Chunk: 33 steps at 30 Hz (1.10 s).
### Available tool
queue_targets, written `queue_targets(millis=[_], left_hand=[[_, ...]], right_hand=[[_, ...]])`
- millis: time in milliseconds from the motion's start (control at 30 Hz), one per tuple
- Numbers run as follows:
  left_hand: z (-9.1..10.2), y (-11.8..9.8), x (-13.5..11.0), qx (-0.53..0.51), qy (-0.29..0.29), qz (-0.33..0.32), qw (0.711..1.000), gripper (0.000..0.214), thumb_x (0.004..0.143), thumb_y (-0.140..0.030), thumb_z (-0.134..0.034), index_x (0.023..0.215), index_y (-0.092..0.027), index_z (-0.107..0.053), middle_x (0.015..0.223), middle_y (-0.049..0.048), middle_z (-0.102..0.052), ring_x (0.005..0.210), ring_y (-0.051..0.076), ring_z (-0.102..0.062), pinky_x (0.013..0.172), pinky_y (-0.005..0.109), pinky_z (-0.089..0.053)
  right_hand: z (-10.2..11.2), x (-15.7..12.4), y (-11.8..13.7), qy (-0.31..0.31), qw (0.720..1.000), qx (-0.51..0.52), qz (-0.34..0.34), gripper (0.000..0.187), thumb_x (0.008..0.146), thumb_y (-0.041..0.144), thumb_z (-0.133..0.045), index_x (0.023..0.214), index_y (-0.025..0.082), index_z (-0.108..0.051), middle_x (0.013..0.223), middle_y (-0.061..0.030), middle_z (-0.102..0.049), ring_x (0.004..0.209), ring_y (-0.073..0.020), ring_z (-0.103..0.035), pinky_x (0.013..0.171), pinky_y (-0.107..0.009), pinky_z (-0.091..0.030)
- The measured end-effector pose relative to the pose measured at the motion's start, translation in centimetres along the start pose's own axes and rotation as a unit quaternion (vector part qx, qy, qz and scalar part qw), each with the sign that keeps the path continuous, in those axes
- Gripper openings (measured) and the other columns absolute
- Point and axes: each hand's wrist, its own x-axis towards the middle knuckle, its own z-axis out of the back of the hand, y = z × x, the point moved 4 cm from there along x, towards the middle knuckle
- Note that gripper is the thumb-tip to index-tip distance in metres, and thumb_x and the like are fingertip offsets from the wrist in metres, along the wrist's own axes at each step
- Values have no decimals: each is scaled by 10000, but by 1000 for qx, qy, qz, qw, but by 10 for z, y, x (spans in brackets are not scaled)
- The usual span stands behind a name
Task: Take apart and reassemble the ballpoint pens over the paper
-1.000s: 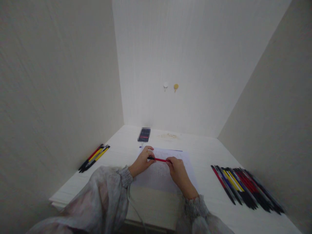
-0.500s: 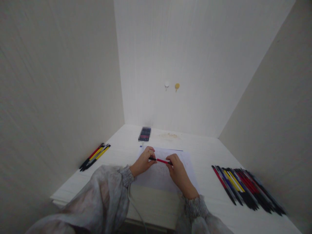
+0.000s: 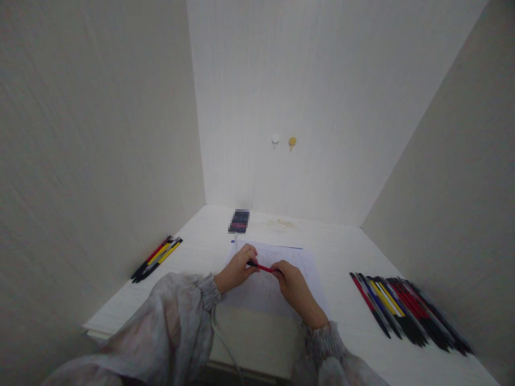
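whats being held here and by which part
A red pen, held by both ends: the left hand pinches its black end, the right hand the other end, above the paper.

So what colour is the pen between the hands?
Red pen with a black end, head view.

Nothing can be read: the marks on the paper (image 3: 261,294) are too faint and small.

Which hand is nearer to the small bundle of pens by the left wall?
Left. The left hand is right of the bundle of pens, across bare desk; the right hand is farther right, past the red pen.
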Motion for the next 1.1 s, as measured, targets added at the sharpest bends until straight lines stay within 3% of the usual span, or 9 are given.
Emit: queue_targets(millis=[300, 433, 567, 700, 1100], left_hand=[[-8, -6, -2, 16, 86, -34, 996, 82, 716, -95, -523, 769, -158, -518, 872, 38, -449, 803, 133, -453, 720, 271, -400], [-6, -5, -2, 15, 63, -27, 998, 63, 720, -117, -530, 770, -154, -524, 876, 45, -453, 827, 143, -453, 726, 278, -402], [-3, -2, 1, 4, 32, -11, 999, 71, 711, -116, -536, 770, -153, -523, 869, 41, -449, 786, 134, -461, 695, 272, -414], [2, 0, 3, 4, 2, 14, 1000, 89, 687, -125, -566, 764, -154, -530, 859, 34, -451, 760, 130, -465, 677, 270, -420], [1, -3, 1, 23, 21, -7, 999, 194, 711, -123, -537, 895, -168, -495, 847, 36, -462, 780, 145, -458, 693, 287, -410]], right_hand=[[-9, -1, -8, 46, 998, 37, -34, 268, 759, 89, -355, 842, 182, -593, 657, -21, -630, 639, -141, -575, 615, -249, -412], [-4, 0, -7, 0, 998, 56, -28, 198, 778, 192, -397, 873, 175, -569, 730, -37, -614, 649, -143, -560, 611, -262, -421], [4, 0, -6, -42, 998, 47, -4, 208, 681, 204, -537, 886, 172, -545, 819, -52, -577, 697, -152, -537, 639, -290, -428], [5, 1, -6, -41, 998, 54, 20, 175, 684, 118, -478, 833, 175, -548, 807, -42, -573, 758, -153, -533, 685, -293, -422], [0, 0, -5, -1, 998, 43, -45, 225, 791, 209, -364, 897, 170, -559, 627, -18, -600, 578, -136, -551, 555, -244, -411]])
